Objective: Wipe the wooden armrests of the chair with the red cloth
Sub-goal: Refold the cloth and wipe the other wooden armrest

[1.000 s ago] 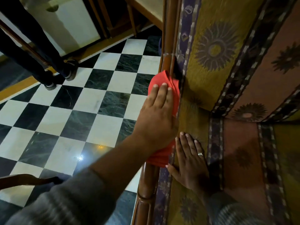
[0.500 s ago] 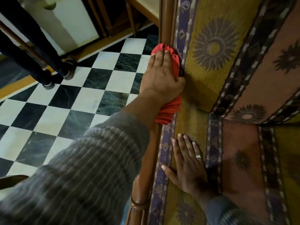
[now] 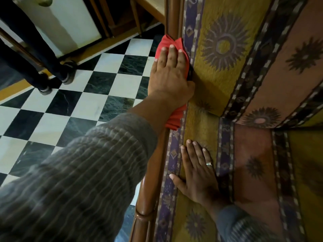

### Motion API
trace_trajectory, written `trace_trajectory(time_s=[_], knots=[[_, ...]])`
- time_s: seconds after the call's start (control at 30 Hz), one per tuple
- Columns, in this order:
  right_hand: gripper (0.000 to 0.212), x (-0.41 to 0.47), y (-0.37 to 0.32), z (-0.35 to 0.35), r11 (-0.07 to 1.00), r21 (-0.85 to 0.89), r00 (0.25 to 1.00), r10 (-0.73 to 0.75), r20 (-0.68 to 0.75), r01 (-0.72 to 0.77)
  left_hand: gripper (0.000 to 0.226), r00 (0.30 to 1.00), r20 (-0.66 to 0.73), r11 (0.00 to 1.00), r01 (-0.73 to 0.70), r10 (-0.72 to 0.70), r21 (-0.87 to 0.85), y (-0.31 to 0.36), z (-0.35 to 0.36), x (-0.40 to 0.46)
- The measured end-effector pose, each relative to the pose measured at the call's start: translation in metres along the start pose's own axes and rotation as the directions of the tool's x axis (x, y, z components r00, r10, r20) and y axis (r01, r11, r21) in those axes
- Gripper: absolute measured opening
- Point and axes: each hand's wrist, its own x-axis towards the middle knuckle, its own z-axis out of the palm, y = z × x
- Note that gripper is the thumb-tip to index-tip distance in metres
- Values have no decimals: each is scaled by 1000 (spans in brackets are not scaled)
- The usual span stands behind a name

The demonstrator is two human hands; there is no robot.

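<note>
The left hand [image 3: 170, 74] has slid the red cloth [image 3: 172, 45] farther along the wooden armrest [image 3: 152, 186], fingers straight, pressing it; the right hand [image 3: 197, 173] lies flat on the seat cushion [image 3: 253, 172].

— Where are my hands?
— My left hand [image 3: 170, 75] lies on the cloth [image 3: 172, 48], which is draped over the armrest [image 3: 150, 189]. My right hand [image 3: 197, 173] rests flat on the seat cushion [image 3: 253, 172], nearer me, just right of the armrest.
— What's around them?
— The floor [image 3: 70, 110] lies left of the armrest; the back cushion [image 3: 227, 49] rises right of my left hand.
</note>
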Motion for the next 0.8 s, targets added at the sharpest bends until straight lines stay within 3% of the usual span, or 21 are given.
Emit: trace_trajectory(time_s=[0.17,0.37,0.63,0.8], knots=[[94,0,0,-1,1000,-14,1000,4,21,-4,76,999,-10,998,-36,36,46,2,5,-19],[95,2,-1,-5,999,-32,999,19,26,-19,70,999,-1,997,-53,53,-62,-3,9,-79],[93,-5,-10,0,996,-41,997,76,21,-75,72,993,81,995,-88,91,-39,-6,10,-105],[91,-6,-13,-4,996,-3,996,88,24,-88,74,996,40,995,-79,81,-55,-10,16,-142]])
